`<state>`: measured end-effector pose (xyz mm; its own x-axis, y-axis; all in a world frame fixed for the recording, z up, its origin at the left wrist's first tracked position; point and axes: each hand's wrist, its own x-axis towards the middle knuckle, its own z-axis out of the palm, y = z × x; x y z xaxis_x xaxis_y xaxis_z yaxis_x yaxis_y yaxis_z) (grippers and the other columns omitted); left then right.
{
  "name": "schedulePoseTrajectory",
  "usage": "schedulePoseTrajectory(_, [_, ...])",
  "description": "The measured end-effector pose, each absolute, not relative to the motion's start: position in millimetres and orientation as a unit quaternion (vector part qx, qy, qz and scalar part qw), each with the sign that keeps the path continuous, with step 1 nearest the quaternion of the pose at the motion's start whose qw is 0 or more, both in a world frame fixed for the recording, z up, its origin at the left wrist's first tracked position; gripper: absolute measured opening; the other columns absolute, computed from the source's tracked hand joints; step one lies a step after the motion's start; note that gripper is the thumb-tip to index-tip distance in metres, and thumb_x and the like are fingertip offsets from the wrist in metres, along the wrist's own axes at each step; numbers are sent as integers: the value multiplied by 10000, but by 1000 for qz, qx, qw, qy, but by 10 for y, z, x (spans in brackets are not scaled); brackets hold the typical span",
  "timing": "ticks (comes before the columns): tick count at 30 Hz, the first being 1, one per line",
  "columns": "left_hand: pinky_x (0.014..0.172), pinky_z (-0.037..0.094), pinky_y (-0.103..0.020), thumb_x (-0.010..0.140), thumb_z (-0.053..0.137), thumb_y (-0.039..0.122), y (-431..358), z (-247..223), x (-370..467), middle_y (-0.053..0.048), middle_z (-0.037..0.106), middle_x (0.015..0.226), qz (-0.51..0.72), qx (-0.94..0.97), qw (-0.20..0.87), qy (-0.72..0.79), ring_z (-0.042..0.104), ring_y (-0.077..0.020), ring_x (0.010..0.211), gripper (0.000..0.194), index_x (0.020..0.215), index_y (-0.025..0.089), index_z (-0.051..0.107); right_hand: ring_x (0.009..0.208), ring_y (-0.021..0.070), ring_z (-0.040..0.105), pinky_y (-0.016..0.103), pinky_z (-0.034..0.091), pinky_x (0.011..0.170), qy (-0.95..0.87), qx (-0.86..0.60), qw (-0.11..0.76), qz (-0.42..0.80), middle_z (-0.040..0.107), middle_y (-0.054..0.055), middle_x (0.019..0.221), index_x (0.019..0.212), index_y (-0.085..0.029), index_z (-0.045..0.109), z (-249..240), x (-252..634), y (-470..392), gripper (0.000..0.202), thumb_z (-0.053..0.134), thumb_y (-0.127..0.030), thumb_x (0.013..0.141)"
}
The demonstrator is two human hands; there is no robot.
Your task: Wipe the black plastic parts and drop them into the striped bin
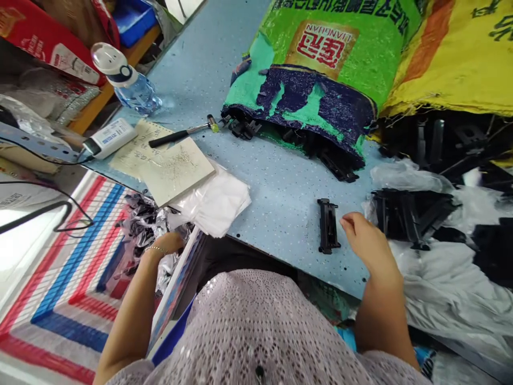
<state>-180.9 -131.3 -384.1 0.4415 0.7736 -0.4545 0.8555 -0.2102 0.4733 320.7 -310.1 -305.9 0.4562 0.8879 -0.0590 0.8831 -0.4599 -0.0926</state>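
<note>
A black plastic part (328, 226), long and with small tabs at both ends, lies on the blue tabletop in front of me. Just to its right is my right hand (364, 238), apart from the part, its fingers curled in with nothing visible in them. At the left, my left hand (170, 244) hangs low over the striped basket, beside black parts in clear plastic bags (146, 214). Its fingers are turned away, so I cannot see what they hold. Above that hand lies a stack of white plastic bags (224, 206) at the table edge.
A green sack (360, 48) and a yellow sack (460, 64) spill black parts onto the blue table (276, 182). A hammer (180, 133), a notepad (180, 171), a white device (114, 136) and a water bottle (136, 91) lie left. The striped basket (60, 299) stands below.
</note>
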Motion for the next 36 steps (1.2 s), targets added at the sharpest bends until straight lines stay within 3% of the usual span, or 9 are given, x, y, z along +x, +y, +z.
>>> schedulePoseTrajectory(4, [693,589,-294,958,544,498,-1362,-3445,-1418,-43,752,807,5,806,388,448,711,-190,730,364,909,222,776,1481,329,405,541,450,1098,-659,-751,51,14,437,127,1590,1389,-245,590,-3197,3171,-3039,602,310,-40,897])
schedulePoseTrajectory(8, [943,548,-403,961,549,320,-1331,-3374,-649,-151,705,1157,203,847,186,454,667,-267,1049,252,999,168,746,1579,360,179,664,286,1182,-711,-703,-8,26,388,91,1635,1234,-250,680,-3199,3321,-2883,557,378,-15,829])
schedulePoseTrajectory(11, [871,547,-376,900,589,220,-1190,-3480,-427,-123,693,964,239,819,195,483,657,-240,935,165,777,168,686,1504,413,336,634,338,1153,-710,-700,-14,66,501,188,1529,1077,-180,654,-3151,3465,-2850,231,529,-229,890])
schedulePoseTrajectory(14, [717,520,-312,841,688,319,-1048,-3532,-544,-47,648,789,270,756,321,502,618,-181,747,197,716,181,624,1103,414,663,544,532,885,-598,-783,23,167,675,228,1199,1133,-169,554,-3177,3438,-2841,461,608,-555,888])
schedulePoseTrajectory(16, [650,491,-290,846,682,377,-1015,-3524,-642,-22,642,737,271,708,402,514,604,-166,684,219,763,184,619,901,352,694,484,549,768,-530,-812,106,219,688,172,1075,1215,-187,475,-3262,3290,-2790,620,623,-666,850])
schedulePoseTrajectory(20, [666,500,-290,844,701,355,-1111,-3499,-596,-44,684,826,272,718,362,529,644,-186,750,207,895,183,598,981,269,666,422,566,803,-542,-673,360,352,633,120,1182,1405,-244,294,-3478,2753,-2528,704,618,-606,895])
schedulePoseTrajectory(25, [732,495,-331,937,575,237,-1209,-3497,-440,-137,705,1019,203,825,168,499,649,-244,930,128,871,167,660,1236,277,597,447,495,1045,-528,-563,443,456,598,98,1370,1460,-282,414,-3503,2116,-2159,692,731,-443,866])
schedulePoseTrajectory(31, [588,409,-270,828,708,394,-1012,-3415,-674,1,622,660,234,730,363,529,543,-141,614,258,703,181,633,852,209,732,394,592,843,-384,-449,520,617,720,22,1030,1245,-272,607,-3321,1787,-2019,452,756,-419,844])
schedulePoseTrajectory(36, [562,405,-255,786,694,377,-961,-3447,-726,17,628,666,263,662,497,495,542,-126,583,208,846,181,658,875,211,758,359,622,789,-316,-362,533,696,772,29,1025,1188,-271,587,-3253,1496,-1811,392,725,-442,863])
